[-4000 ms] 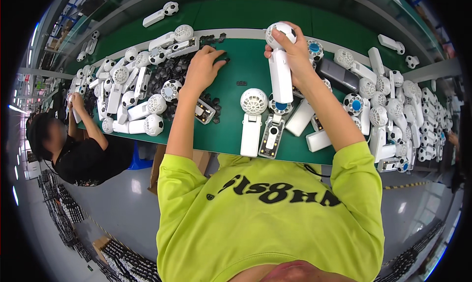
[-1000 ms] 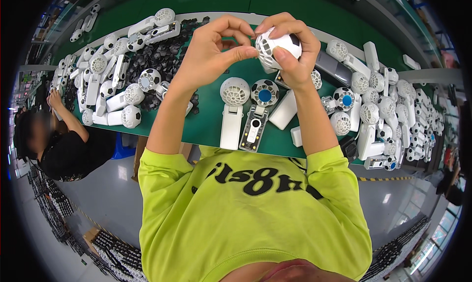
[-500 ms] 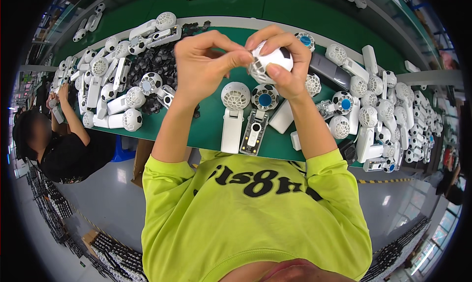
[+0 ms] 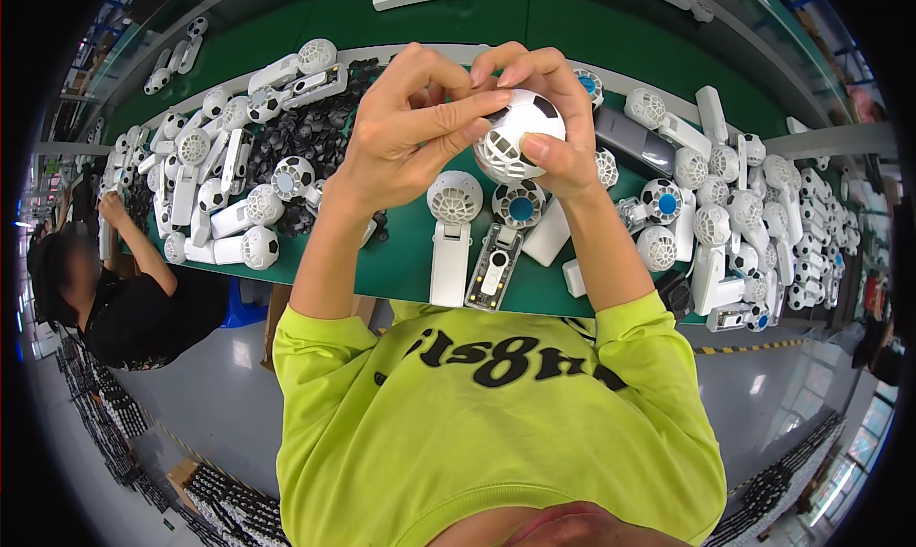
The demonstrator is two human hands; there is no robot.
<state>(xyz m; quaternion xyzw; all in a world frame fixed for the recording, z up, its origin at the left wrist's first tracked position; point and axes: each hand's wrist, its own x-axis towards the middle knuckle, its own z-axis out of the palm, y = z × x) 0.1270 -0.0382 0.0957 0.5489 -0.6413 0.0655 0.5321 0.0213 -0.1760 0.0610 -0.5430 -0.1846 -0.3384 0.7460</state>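
In front of my chest, my right hand grips a football-patterned fan head, white with black patches and a slotted grille on its lower side. The fingers curl over its top and the thumb presses its front. My left hand pinches at the upper left of the head, close by a dark patch; what lies between its fingertips is hidden. Below the hands lie a white handheld fan and a fan with an opened handle, its circuit board showing and a blue disc in its head.
A heap of small black pieces lies left of my hands, with several white fans around it. More fans crowd the right, beside a dark grey device. A conveyor belt runs behind. A co-worker sits at the left.
My left fingers have shifted from the head's left edge onto its upper left side. The right hand has turned the head slightly, bringing more grille to the front. A fan on the belt has moved right.
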